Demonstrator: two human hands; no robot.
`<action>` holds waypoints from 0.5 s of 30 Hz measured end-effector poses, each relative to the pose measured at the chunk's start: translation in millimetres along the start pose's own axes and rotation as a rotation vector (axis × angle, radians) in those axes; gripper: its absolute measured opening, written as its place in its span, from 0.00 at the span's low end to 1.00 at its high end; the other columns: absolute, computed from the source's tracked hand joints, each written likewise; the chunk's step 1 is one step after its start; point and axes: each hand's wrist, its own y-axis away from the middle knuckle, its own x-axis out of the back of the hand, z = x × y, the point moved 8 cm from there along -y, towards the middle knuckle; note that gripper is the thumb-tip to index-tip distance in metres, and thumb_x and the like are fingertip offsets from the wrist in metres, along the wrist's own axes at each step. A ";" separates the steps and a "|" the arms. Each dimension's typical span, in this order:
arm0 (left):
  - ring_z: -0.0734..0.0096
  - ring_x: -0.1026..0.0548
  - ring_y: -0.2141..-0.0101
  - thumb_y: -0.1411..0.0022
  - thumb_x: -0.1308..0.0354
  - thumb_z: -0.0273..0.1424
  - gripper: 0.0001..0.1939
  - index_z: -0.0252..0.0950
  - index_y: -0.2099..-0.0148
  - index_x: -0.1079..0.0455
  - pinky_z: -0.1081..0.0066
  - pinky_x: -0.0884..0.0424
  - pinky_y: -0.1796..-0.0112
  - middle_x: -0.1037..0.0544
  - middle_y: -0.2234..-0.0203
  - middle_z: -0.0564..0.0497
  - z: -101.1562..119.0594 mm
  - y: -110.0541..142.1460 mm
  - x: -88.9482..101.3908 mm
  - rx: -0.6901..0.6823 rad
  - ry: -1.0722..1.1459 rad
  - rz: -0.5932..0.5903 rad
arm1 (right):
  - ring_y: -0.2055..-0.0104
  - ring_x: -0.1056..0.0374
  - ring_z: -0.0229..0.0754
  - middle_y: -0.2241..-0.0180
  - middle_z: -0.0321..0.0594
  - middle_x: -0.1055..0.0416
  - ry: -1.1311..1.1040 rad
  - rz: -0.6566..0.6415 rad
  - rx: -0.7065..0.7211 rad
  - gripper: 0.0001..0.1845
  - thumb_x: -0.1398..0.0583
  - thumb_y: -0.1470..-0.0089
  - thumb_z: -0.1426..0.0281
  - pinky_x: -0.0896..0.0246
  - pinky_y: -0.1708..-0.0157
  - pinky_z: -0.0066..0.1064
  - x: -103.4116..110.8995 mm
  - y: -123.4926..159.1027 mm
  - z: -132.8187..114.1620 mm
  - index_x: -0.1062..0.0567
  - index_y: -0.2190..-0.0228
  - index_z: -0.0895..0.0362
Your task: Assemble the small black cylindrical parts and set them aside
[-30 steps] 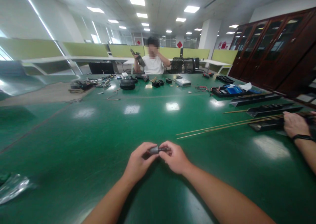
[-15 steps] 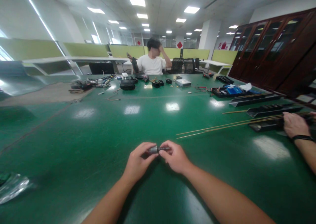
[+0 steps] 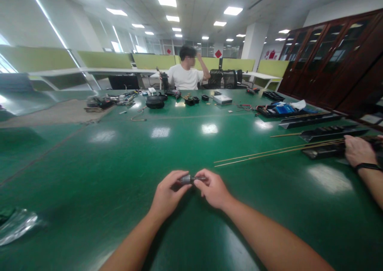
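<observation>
Just above the green table (image 3: pixel 125 163), near its front middle, my left hand (image 3: pixel 166 193) grips a short grey metal cylinder (image 3: pixel 186 179) between thumb and fingers. A thin dark rod (image 3: pixel 200 178) stands in line with the cylinder on its right. My right hand (image 3: pixel 214 191) pinches that rod with thumb and index finger. Rod and cylinder appear joined end to end, but the fingertips partly cover where they meet. What the two parts are exactly is too small to tell.
Long thin brass-coloured rods (image 3: pixel 239 160) reach in from the right, beside dark metal channels (image 3: pixel 332 133). A co-worker's hand (image 3: pixel 359 149) rests on one channel. Pouches, tools and a white box (image 3: pixel 222 99) line the far side; clear plastic wrap (image 3: pixel 20 225) lies front left.
My right thumb and fingers have shifted slightly on the dark rod. My left hand keeps its hold on the cylinder. Across the table, a seated person's arms have moved a little.
</observation>
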 end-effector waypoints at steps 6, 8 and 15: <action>0.62 0.24 0.57 0.40 0.38 0.36 0.14 0.39 0.51 0.26 0.64 0.23 0.57 0.23 0.57 0.45 -1.6 0.1 0.7 -0.007 -0.001 0.012 | 0.82 0.37 0.33 0.78 0.30 0.32 -0.005 0.007 -0.006 0.08 0.40 0.44 0.66 0.44 0.82 0.22 -0.2 -1.0 3.8 0.27 0.63 0.56; 0.63 0.24 0.58 0.40 0.38 0.35 0.14 0.39 0.52 0.26 0.64 0.23 0.57 0.23 0.57 0.46 -1.6 -0.1 1.0 -0.009 0.001 0.017 | 0.82 0.37 0.33 0.77 0.31 0.32 0.000 0.012 0.000 0.08 0.40 0.44 0.66 0.44 0.82 0.23 0.0 -1.1 3.8 0.27 0.63 0.56; 0.62 0.24 0.58 0.41 0.37 0.36 0.14 0.39 0.53 0.26 0.63 0.23 0.58 0.23 0.57 0.45 -4.8 0.3 0.6 0.027 0.013 0.018 | 0.82 0.38 0.33 0.78 0.31 0.32 -0.019 0.010 0.008 0.07 0.41 0.45 0.67 0.45 0.82 0.23 -0.3 -0.5 0.2 0.28 0.64 0.57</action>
